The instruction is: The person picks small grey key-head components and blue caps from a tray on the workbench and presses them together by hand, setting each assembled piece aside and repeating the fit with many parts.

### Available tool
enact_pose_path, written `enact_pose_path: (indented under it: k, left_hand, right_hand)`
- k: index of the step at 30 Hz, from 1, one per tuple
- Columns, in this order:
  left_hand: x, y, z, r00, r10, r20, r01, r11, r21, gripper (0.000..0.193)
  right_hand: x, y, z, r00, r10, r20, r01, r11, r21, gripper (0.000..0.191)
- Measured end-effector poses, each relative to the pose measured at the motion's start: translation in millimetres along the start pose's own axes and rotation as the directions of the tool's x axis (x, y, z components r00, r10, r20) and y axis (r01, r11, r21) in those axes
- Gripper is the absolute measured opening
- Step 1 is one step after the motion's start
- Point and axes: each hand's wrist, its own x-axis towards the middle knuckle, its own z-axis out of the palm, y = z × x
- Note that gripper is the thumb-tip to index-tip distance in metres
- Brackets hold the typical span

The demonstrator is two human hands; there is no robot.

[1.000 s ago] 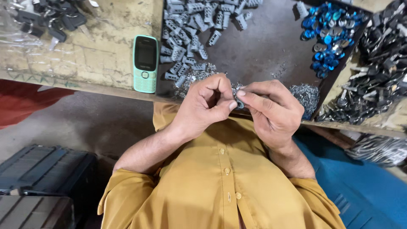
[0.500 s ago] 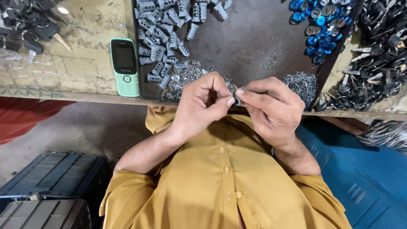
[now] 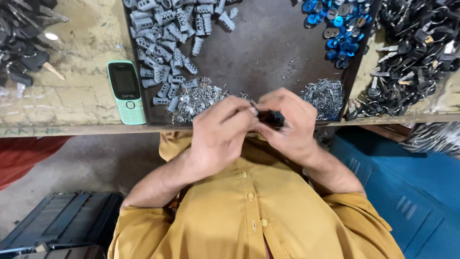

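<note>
My left hand and my right hand meet in front of my chest, just at the near edge of a dark tray. Between their fingertips they pinch a small dark metal part; most of it is hidden by the fingers. Right beyond the hands lie two heaps of tiny shiny metal pins, and a second pin heap is to the right. A pile of grey metal cylinders fills the tray's far left.
A light green push-button phone lies on the worn bench left of the tray. Blue round caps sit at the tray's far right. Black-headed keys are heaped right, dark parts far left. Black crates stand below left, a blue surface right.
The hands have stayed together on the small part, with the fingers shifting slightly. The view has tilted, so the bench and tray sit a little lower and more to the left.
</note>
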Motion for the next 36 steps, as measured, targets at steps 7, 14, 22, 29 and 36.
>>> enact_pose_path:
  k: [7, 14, 22, 29, 36]
  left_hand:
    - [-4.6, -8.9, -4.2, 0.960, -0.261, -0.105, 0.236, 0.950, -0.204, 0.010]
    - [-9.8, -17.6, -0.1, 0.950, -0.289, -0.118, 0.260, 0.941, -0.215, 0.010]
    - [-5.9, -16.4, 3.1, 0.955, -0.279, -0.096, 0.257, 0.947, -0.192, 0.009]
    - [6.4, -9.9, 7.8, 0.997, -0.051, -0.059, 0.034, 0.966, -0.257, 0.011]
    - [9.3, -10.6, 14.8, 0.997, -0.064, 0.037, 0.073, 0.943, -0.325, 0.016]
  right_hand:
    - [43.0, 48.4, -64.9, 0.995, -0.072, -0.062, 0.023, 0.815, -0.579, 0.023]
    - [71.9, 69.3, -70.6, 0.974, -0.203, 0.101, 0.218, 0.711, -0.669, 0.022]
    - [64.7, 82.4, -84.7, 0.985, -0.168, -0.035, 0.126, 0.847, -0.516, 0.022]
    - [16.7, 35.3, -59.4, 0.959, 0.238, -0.156, -0.206, 0.959, 0.195, 0.013]
    - [-29.7, 15.5, -12.1, 0.929, 0.363, 0.066, -0.299, 0.635, 0.712, 0.031]
